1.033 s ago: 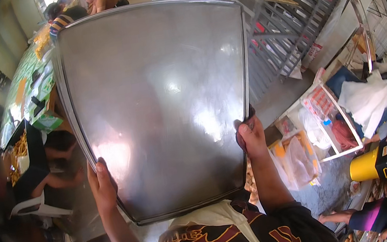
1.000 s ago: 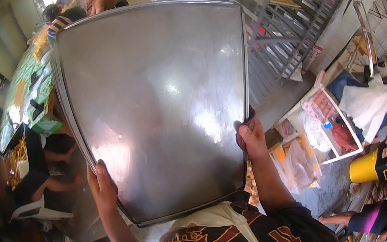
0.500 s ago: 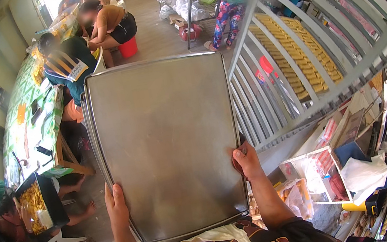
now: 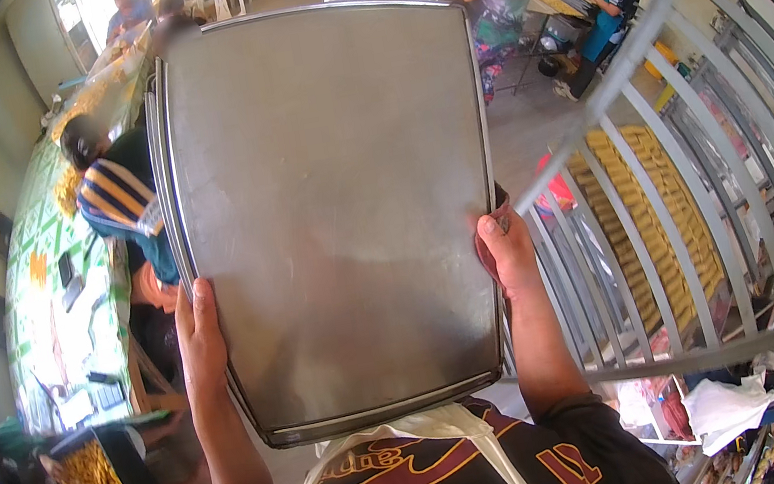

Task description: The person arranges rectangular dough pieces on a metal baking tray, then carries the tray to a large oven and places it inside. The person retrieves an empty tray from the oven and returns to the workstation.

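A stack of flat metal baking trays (image 4: 336,209) is held up in front of me, their broad grey faces almost filling the middle of the view. My left hand (image 4: 202,337) grips the stack's left edge, its thumb along the rim and its other fingers hidden behind. On the opposite edge my right hand (image 4: 508,248) is closed round the rim, thumb in front. A dark red cloth (image 4: 488,256) shows between the right palm and the metal. Several rims lie close together at the left side. The top tray's surface carries nothing.
To the right stands a grey metal railing (image 4: 624,235), with rows of yellow dough pieces (image 4: 655,240) beyond its bars. A green-patterned table (image 4: 46,296) runs along the left, where a person in a striped top (image 4: 117,199) sits. Below it is a dark crate (image 4: 135,474) of yellow pieces.
The tray stack has risen in view, with both hands still on it. The railing has shifted lower and nearer on the right. More of the far workers shows.
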Available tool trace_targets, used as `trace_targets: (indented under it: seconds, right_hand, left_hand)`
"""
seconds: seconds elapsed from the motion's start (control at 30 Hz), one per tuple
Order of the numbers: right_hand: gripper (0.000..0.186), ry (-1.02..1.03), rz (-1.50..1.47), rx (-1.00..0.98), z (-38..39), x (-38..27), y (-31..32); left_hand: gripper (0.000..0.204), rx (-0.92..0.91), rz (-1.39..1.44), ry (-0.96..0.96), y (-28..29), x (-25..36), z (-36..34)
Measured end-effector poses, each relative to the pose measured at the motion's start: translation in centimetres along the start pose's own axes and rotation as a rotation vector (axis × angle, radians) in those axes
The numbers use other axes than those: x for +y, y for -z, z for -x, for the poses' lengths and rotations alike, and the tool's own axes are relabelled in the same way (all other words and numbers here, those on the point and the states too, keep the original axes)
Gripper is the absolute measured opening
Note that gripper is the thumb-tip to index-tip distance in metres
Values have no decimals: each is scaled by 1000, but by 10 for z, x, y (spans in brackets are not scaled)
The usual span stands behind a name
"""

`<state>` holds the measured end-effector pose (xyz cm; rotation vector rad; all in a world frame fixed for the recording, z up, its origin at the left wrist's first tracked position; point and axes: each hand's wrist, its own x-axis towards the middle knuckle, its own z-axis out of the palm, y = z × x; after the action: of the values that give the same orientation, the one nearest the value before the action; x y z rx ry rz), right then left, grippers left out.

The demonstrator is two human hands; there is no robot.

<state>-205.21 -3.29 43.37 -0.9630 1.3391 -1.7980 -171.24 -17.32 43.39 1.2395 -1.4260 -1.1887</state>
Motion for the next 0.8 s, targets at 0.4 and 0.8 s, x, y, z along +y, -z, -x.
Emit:
trace_targets:
  seconds: [0.4, 0.8]
  right_hand:
    - [20, 11, 13, 69, -140, 37, 5]
    - [30, -93, -2, 0, -297, 63, 16]
  left_hand:
    - [47, -55, -65, 42, -54, 7, -152]
    - [56, 27, -17, 133, -110, 5, -266]
